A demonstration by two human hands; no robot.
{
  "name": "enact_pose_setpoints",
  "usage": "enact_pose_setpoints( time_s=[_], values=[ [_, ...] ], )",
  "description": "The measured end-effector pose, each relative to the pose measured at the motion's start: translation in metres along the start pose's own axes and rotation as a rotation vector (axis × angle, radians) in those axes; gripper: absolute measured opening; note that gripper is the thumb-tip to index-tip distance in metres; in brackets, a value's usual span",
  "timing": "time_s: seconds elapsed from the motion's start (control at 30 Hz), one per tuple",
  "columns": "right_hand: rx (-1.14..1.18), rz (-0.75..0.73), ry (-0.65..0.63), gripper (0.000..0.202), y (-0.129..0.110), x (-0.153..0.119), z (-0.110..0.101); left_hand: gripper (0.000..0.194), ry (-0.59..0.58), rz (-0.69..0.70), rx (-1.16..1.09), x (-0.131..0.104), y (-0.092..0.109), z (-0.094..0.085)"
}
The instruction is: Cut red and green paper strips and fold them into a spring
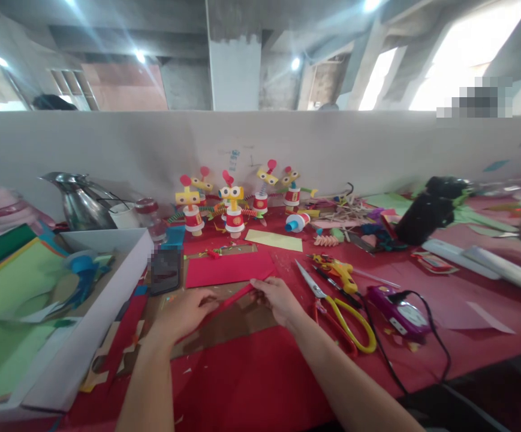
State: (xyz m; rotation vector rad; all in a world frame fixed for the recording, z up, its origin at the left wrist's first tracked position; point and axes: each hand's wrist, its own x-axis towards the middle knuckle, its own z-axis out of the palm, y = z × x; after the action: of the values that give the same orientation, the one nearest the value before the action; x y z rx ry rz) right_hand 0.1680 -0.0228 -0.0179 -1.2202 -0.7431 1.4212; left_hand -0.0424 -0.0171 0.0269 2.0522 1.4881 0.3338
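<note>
A narrow red paper strip (pixel 237 295) runs slantwise between my two hands, above a brown cardboard sheet (pixel 237 321). My right hand (pixel 278 300) pinches its upper end between thumb and fingers. At the lower end, the fingers of my left hand (pixel 186 312) are closed on the strip, partly hidden by the hand itself. Just beyond lies a flat sheet of red paper (pixel 224 269). To the right of my right hand rest yellow-handled scissors (pixel 336 306) and a yellow glue gun (pixel 336 270).
Several paper-cup figures (pixel 234 219) stand along the back by a white partition (pixel 152 144). A white box (pixel 125 258) of coloured paper sits left, near a dark phone (pixel 165 270). At right are a purple power strip (pixel 397 312) with a black cable and a black bottle-shaped object (pixel 422 216).
</note>
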Motion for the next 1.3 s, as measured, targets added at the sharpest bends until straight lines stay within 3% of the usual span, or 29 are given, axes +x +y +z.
enact_pose_setpoints(
  time_s=[0.1,0.2,0.3,0.53,0.83,1.1,1.3],
  values=[
    [0.082,0.037,-0.089,0.022,0.006,-0.004,0.010,0.036,0.050,0.131,-0.179,0.004,0.024,0.017],
    [0.133,0.059,-0.097,0.020,0.006,-0.006,0.011,0.034,0.158,0.145,-0.151,0.013,0.037,0.034],
    [0.061,0.024,-0.037,0.020,0.002,-0.005,0.005,0.032,0.138,0.126,-0.140,0.019,0.030,0.039],
    [-0.283,-0.223,0.079,0.013,-0.003,0.000,-0.010,0.031,0.034,0.097,-0.086,0.022,0.016,0.037],
    [-0.319,-0.272,0.111,0.011,0.013,0.015,-0.015,0.032,0.190,0.230,0.081,0.027,0.024,0.058],
    [-0.604,-0.341,0.127,0.010,0.016,0.019,-0.019,0.029,0.250,0.252,0.130,0.028,0.024,0.066],
    [-1.015,-0.516,0.258,0.015,0.009,0.009,-0.018,0.028,0.240,0.220,0.098,0.030,0.021,0.066]
  ],
)
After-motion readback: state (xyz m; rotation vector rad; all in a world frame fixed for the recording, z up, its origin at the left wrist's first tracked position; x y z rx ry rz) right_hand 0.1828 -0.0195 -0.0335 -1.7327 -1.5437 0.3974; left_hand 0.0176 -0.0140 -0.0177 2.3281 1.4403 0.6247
